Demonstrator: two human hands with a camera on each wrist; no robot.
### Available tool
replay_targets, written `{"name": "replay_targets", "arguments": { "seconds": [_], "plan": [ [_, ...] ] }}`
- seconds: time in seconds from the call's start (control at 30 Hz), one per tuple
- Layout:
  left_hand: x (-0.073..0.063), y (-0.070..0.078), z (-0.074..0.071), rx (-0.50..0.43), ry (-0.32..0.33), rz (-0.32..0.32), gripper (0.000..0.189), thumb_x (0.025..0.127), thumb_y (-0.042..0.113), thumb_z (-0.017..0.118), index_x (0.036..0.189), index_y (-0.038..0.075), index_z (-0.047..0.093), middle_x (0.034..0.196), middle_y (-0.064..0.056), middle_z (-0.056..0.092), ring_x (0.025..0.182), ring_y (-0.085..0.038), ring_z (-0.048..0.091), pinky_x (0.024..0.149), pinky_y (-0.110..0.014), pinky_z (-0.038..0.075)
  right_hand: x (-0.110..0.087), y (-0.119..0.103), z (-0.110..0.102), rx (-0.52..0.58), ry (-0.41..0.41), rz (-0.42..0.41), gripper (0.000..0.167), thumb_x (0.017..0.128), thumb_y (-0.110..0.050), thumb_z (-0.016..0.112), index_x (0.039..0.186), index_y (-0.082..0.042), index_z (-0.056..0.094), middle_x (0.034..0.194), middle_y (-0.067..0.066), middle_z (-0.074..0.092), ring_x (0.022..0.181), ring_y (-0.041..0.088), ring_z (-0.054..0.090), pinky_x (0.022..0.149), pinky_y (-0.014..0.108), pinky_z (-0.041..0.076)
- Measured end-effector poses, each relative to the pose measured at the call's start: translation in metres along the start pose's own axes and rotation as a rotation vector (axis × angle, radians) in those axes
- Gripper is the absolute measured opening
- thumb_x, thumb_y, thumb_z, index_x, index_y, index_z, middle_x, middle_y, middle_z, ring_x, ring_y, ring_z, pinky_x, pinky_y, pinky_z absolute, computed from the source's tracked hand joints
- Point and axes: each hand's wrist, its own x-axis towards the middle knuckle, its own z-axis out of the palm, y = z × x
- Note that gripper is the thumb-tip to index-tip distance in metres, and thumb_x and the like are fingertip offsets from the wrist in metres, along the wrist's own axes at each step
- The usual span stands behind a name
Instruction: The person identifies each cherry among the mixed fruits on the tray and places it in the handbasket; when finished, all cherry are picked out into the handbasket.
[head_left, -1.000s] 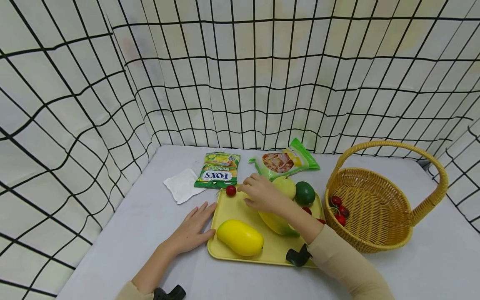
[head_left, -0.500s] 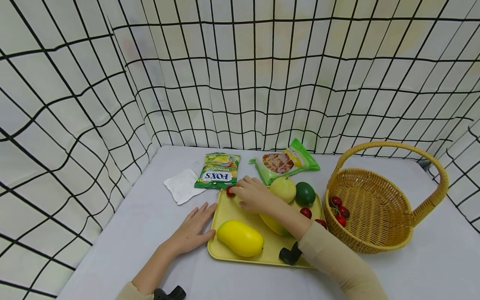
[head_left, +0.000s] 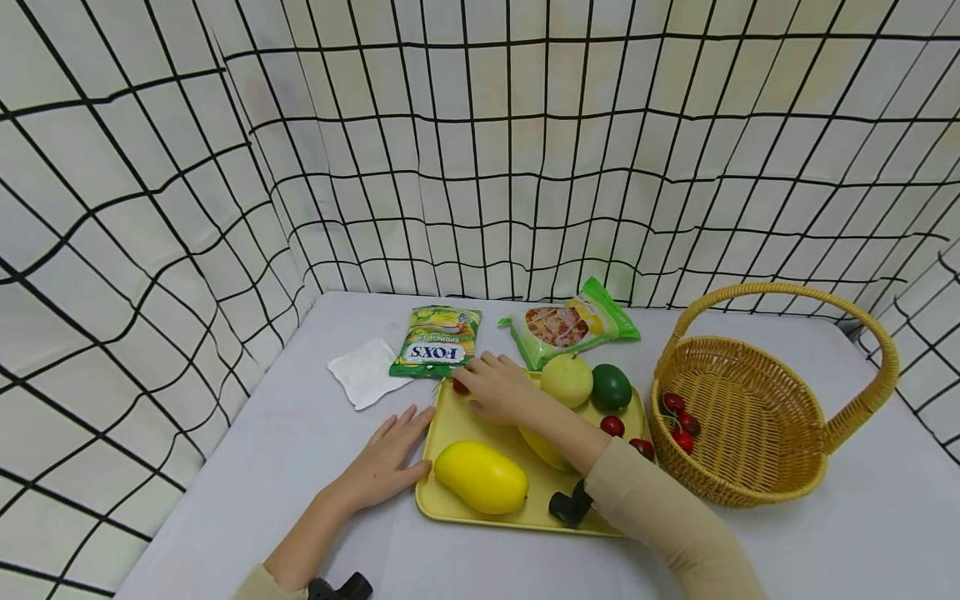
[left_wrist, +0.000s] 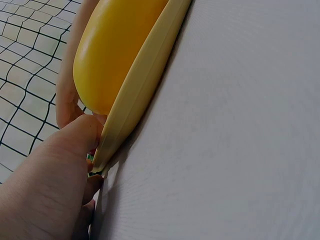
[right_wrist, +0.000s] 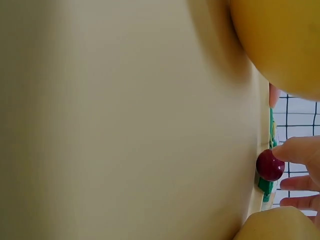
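Observation:
My right hand (head_left: 498,387) reaches across the yellow tray (head_left: 480,417) to its far left corner, over a dark red cherry (head_left: 460,387). In the right wrist view the thumb touches the cherry (right_wrist: 270,165), while the other fingers extend close beside it, fairly straight. With fingers spread, my left hand (head_left: 386,458) lies at the tray's left edge, thumb against the rim. A yellow mango (head_left: 482,477) sits on the tray near that thumb. Partly behind the right forearm lies another yellow fruit (head_left: 543,446); a pale green round fruit (head_left: 567,381) sits beyond it.
A dark green fruit (head_left: 611,388) and two more cherries (head_left: 612,426) are at the tray's right side. The wicker basket (head_left: 738,417) with a tall handle holds several cherries. Behind the tray lie a FOX'S bag (head_left: 437,340), a green snack bag (head_left: 566,325) and a white packet (head_left: 367,372).
My right hand has moved left along the tray to the corner cherry, its fingers now partly covering it. The left hand has stayed at the tray's edge.

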Motion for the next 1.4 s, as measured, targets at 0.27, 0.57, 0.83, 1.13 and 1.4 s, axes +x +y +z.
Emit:
{"name": "replay_targets", "arguments": {
  "seconds": [0.27, 0.57, 0.83, 1.13, 1.4],
  "plan": [
    [-0.001, -0.001, 0.0, 0.011, 0.005, 0.009, 0.069, 0.089, 0.04, 0.053, 0.146, 0.013, 0.025, 0.149, -0.002, 0.027, 0.138, -0.024, 0.015, 0.111, -0.045, 0.007, 0.004, -0.001, 0.003, -0.016, 0.013, -0.02, 0.032, 0.09, -0.025, 0.055, 0.12, -0.016, 0.055, 0.112, 0.003, 0.056, 0.099, 0.02, 0.048, 0.081, 0.032, 0.042],
    [0.0, -0.001, 0.0, 0.006, -0.006, -0.002, 0.069, 0.089, 0.041, 0.052, 0.146, 0.014, 0.024, 0.149, -0.002, 0.026, 0.138, -0.024, 0.014, 0.111, -0.044, 0.006, 0.001, 0.002, 0.007, -0.005, 0.024, -0.018, 0.021, 0.091, -0.026, 0.055, 0.109, -0.017, 0.058, 0.098, 0.001, 0.06, 0.086, 0.019, 0.05, 0.074, 0.031, 0.041],
    [0.0, -0.001, 0.0, 0.007, -0.006, -0.002, 0.07, 0.089, 0.041, 0.052, 0.146, 0.014, 0.024, 0.149, -0.002, 0.026, 0.138, -0.024, 0.014, 0.111, -0.044, 0.006, 0.0, 0.004, 0.006, 0.0, -0.012, -0.001, 0.027, 0.088, -0.029, 0.06, 0.112, -0.018, 0.058, 0.1, 0.001, 0.062, 0.088, 0.018, 0.05, 0.078, 0.033, 0.04],
    [0.001, -0.002, 0.0, 0.011, 0.0, 0.012, 0.069, 0.088, 0.04, 0.053, 0.146, 0.013, 0.025, 0.149, -0.002, 0.026, 0.138, -0.024, 0.015, 0.111, -0.045, 0.007, -0.004, 0.004, 0.002, 0.035, 0.011, 0.002, 0.028, 0.087, -0.028, 0.061, 0.113, -0.018, 0.059, 0.101, 0.001, 0.063, 0.089, 0.018, 0.051, 0.08, 0.033, 0.041],
    [0.001, -0.004, 0.002, 0.012, 0.005, 0.012, 0.07, 0.089, 0.042, 0.052, 0.146, 0.014, 0.024, 0.149, -0.002, 0.026, 0.138, -0.024, 0.014, 0.111, -0.045, 0.006, -0.015, 0.006, -0.004, 0.016, 0.12, -0.015, 0.027, 0.085, -0.028, 0.064, 0.11, -0.019, 0.061, 0.096, 0.0, 0.062, 0.087, 0.018, 0.05, 0.076, 0.032, 0.041]
  ]
}}
